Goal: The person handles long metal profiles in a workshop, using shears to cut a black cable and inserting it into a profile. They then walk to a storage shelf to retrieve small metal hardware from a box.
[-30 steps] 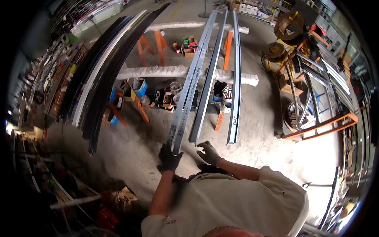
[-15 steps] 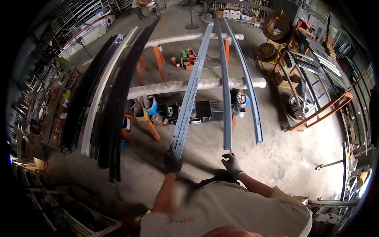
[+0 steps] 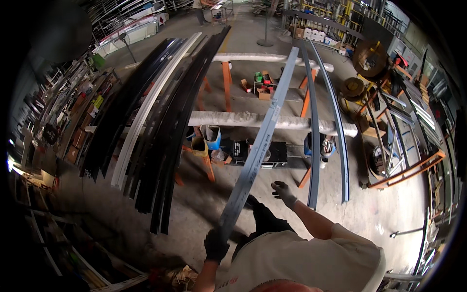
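Note:
A long grey metal profile with handwriting on its face [image 3: 260, 151] runs slantwise away from me across the padded bars. My left hand [image 3: 216, 246], in a dark glove, is closed around its near end. My right hand [image 3: 284, 193], in a grey glove with dark fingertips, is held out with its fingers apart and nothing in it. It hovers between that profile and a second grey profile [image 3: 314, 146], touching neither. Farther right lies a third, blue-grey profile [image 3: 338, 131]. The left fingers' undersides are hidden.
Two pale wrapped support bars [image 3: 233, 119] on orange legs [image 3: 226, 85] carry the profiles. Black profiles [image 3: 168, 160] and a white one [image 3: 141, 114] lie to the left. Buckets [image 3: 211, 136] and a black case [image 3: 275, 152] sit below. An orange-framed rack [image 3: 408, 173] stands right.
My left hand has drawn the near end of the profile toward me and the profile now slants more. My right hand has moved away from the second profile's near end. The view has shifted.

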`<state>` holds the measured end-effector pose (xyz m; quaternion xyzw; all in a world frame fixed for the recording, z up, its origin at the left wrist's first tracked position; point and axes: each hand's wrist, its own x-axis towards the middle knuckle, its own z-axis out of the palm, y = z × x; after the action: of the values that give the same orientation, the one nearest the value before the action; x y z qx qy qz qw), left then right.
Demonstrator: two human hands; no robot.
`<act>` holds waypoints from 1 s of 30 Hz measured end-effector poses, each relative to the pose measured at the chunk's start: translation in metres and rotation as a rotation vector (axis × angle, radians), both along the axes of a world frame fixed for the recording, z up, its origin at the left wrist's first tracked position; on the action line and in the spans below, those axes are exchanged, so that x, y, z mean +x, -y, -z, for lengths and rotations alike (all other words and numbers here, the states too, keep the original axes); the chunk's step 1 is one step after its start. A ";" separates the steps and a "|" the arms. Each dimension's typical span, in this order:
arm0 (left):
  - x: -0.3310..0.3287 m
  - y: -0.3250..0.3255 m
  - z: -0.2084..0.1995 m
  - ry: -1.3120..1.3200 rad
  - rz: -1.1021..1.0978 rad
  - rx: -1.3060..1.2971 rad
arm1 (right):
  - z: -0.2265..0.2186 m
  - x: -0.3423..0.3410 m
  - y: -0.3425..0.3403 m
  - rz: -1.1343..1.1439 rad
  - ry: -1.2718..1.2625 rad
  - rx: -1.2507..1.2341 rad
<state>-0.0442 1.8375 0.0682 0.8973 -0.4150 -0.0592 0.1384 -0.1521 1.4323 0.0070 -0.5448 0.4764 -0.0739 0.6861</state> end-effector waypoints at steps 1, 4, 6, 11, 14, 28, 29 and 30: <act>0.001 -0.008 -0.008 -0.112 -0.046 0.062 | 0.000 0.029 0.020 0.042 0.066 0.126; 0.007 -0.024 -0.024 -0.278 -0.112 0.221 | 0.026 0.109 0.096 0.131 0.334 0.477; 0.011 -0.030 -0.011 -0.231 -0.136 0.212 | 0.033 0.173 0.119 0.136 0.703 0.567; 0.007 -0.046 0.005 0.026 -0.163 0.239 | 0.089 0.231 0.143 0.365 0.327 0.438; -0.002 -0.056 0.031 -0.315 -0.355 0.285 | 0.055 0.266 0.135 0.334 0.298 0.453; 0.109 0.039 0.015 -0.272 -0.569 0.162 | 0.070 0.545 0.143 -0.015 0.203 0.328; 0.117 0.044 0.010 -0.264 -0.569 0.190 | 0.067 0.552 0.143 0.006 0.194 0.339; 0.128 0.051 0.008 -0.251 -0.564 0.214 | 0.064 0.560 0.144 0.049 0.221 0.377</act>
<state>0.0840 1.7866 0.0605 0.9720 -0.1211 -0.1720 0.1044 0.4075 1.2883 -0.0566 -0.3836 0.4169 -0.0596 0.8219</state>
